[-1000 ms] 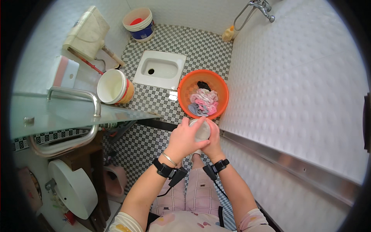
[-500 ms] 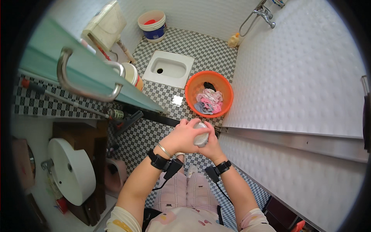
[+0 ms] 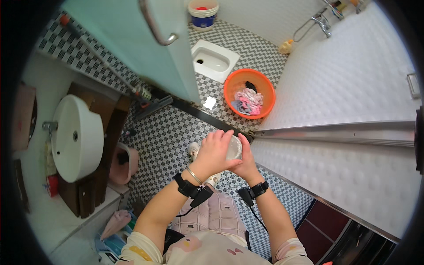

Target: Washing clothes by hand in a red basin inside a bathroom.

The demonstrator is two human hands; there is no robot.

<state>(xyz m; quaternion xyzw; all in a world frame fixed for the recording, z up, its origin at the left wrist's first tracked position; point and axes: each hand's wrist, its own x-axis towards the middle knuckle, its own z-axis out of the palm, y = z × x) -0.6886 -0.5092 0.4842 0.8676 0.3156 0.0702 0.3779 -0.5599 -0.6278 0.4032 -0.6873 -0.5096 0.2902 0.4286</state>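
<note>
Whitish round container (image 3: 235, 149), held above a black-and-white checkered floor (image 3: 159, 141).
Head view: the left hand (image 3: 213, 152) and right hand (image 3: 245, 164) close round its sides in a snug two-handed grip; what it contains, if anything, cannot be made out. It sits at the near centre, with an orange basin (image 3: 264, 85) of clothes (image 3: 249, 101) beyond and a glass door (image 3: 132, 48) far left. The step in hand looks like handling the container; the next move seems to call for even pressure from both sides.
</note>
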